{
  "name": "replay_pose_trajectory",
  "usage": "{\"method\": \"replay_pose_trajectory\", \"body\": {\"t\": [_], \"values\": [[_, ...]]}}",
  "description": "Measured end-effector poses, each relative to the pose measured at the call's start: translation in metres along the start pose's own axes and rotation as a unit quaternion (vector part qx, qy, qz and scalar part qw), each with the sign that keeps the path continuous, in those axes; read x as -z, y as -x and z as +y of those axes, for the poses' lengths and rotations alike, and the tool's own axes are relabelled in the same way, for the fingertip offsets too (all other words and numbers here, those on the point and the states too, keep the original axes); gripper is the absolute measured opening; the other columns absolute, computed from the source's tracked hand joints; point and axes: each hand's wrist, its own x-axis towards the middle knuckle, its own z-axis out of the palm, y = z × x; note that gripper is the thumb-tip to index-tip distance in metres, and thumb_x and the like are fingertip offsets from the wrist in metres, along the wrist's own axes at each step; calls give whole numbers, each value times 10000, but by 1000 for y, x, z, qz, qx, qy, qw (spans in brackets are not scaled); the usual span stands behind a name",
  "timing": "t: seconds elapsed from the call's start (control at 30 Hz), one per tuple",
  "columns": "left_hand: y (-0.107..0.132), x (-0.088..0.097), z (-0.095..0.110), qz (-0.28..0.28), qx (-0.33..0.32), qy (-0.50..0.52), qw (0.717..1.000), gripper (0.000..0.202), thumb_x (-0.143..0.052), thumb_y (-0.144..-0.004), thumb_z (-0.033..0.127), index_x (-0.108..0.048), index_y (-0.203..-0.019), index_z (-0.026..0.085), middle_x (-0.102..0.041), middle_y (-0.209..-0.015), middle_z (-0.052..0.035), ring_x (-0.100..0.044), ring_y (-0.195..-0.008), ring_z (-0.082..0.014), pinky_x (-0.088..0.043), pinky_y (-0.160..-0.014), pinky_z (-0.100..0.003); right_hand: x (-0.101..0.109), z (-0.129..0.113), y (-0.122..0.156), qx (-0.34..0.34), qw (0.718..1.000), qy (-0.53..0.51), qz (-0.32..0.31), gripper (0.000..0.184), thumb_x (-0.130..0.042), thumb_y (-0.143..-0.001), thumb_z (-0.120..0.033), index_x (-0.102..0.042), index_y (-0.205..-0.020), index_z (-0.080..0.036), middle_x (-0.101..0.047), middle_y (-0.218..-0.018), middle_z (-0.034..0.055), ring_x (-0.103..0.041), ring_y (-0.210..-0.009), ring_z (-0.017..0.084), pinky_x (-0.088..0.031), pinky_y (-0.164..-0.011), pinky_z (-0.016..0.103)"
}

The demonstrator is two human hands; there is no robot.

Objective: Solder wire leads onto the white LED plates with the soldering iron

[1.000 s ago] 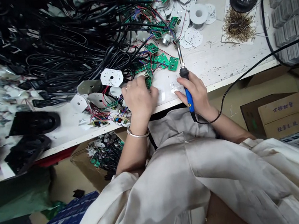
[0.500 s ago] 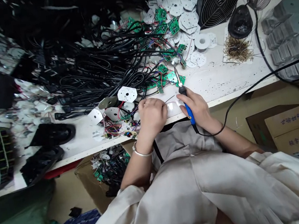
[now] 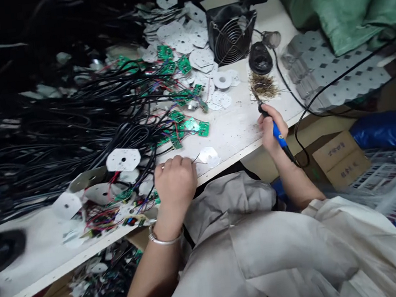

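My left hand (image 3: 175, 182) rests closed at the near edge of the white bench (image 3: 239, 132), pinching a thin wire that points toward a round white disc board (image 3: 209, 156) lying just to its right. My right hand (image 3: 271, 126) is wrapped round a blue-handled soldering iron (image 3: 275, 130), its tip (image 3: 256, 98) held over a brown wad of cleaning wool (image 3: 263, 86). The iron's black cord (image 3: 320, 94) runs off to the right. Several small green circuit boards (image 3: 191, 125) lie beyond my left hand.
A mass of black cables (image 3: 56, 131) covers the bench's left and back. White disc boards (image 3: 185, 40), a solder spool (image 3: 222, 80), a small black fan (image 3: 229, 33) and an iron stand (image 3: 259, 58) sit at the back. A cardboard box (image 3: 340, 161) stands at the right.
My right hand has carried the soldering iron away from the green boards to the right, over the cleaning wool. The left hand stays by the bench edge. The view has swung right.
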Motion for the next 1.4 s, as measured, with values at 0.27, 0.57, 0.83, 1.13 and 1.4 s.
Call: {"method": "replay_pose_trajectory", "body": {"t": [0.27,0.57,0.83,1.13,1.4], "values": [[-17,14,6,-66,-35,-26,997,353,-388,-934,195,-721,-849,112,-741,-900,-209,-715,-873,-349,-406,-714,-447,10,24,-28,-160,978,-63,119,605,-511,-916,-702,-729,-1106,-171,-612,-653,-8,-588,-540,135,-579,-599,333],[-8,2,-9,2,-15,71,997,283,-449,-904,300,-682,-783,196,-770,-821,-112,-725,-836,-309,-452,-864,-456,9,26,-30,-150,981,-77,96,609,-532,-894,-723,-716,-1107,-183,-610,-651,-24,-577,-522,115,-551,-564,303],[-1,-1,-12,38,-29,156,987,335,-444,-993,333,-768,-1000,246,-799,-934,-86,-737,-952,-296,-415,-1029,-502,8,30,-31,-154,981,-79,83,609,-542,-889,-728,-703,-1127,-190,-594,-652,-29,-584,-543,124,-561,-579,318],[1,-5,-8,64,-26,150,986,351,-455,-1004,351,-778,-944,229,-802,-905,-87,-737,-881,-285,-433,-1010,-482,9,33,-33,-131,986,-63,83,568,-542,-913,-690,-701,-1128,-189,-608,-653,-35,-592,-525,116,-557,-557,314],[-5,-5,3,48,-2,145,988,313,-463,-984,315,-733,-858,218,-779,-926,-97,-701,-934,-280,-415,-962,-470,2,-22,-4,-172,968,-159,89,439,-530,-952,-621,-677,-1004,-211,-551,-553,-77,-554,-428,90,-475,-444,250]]}}
